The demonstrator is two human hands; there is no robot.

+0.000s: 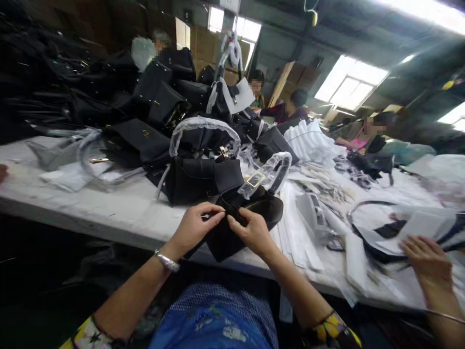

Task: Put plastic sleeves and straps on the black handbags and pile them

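A black handbag (227, 240) lies tilted at the table's front edge, its handle (281, 169) wrapped in clear plastic and a gold buckle (255, 180) near the handle's base. My left hand (198, 223) pinches a black strap of this bag between thumb and fingers. Close beside it, my right hand (252, 230) pinches the same dark part, thumb and fingertips pressed together. The fingertips hide the exact piece between them. Just behind, touching or nearly so, stands another black handbag (192, 179) with a wrapped handle arching above it.
Black bags (167, 92) are heaped at the back left. White paper strips (296, 232) and white foam padding (310, 140) lie to the right. A co-worker's hand (428, 261) rests on a paper-covered bag (378, 232) at far right. Several people sit across the white table (119, 213).
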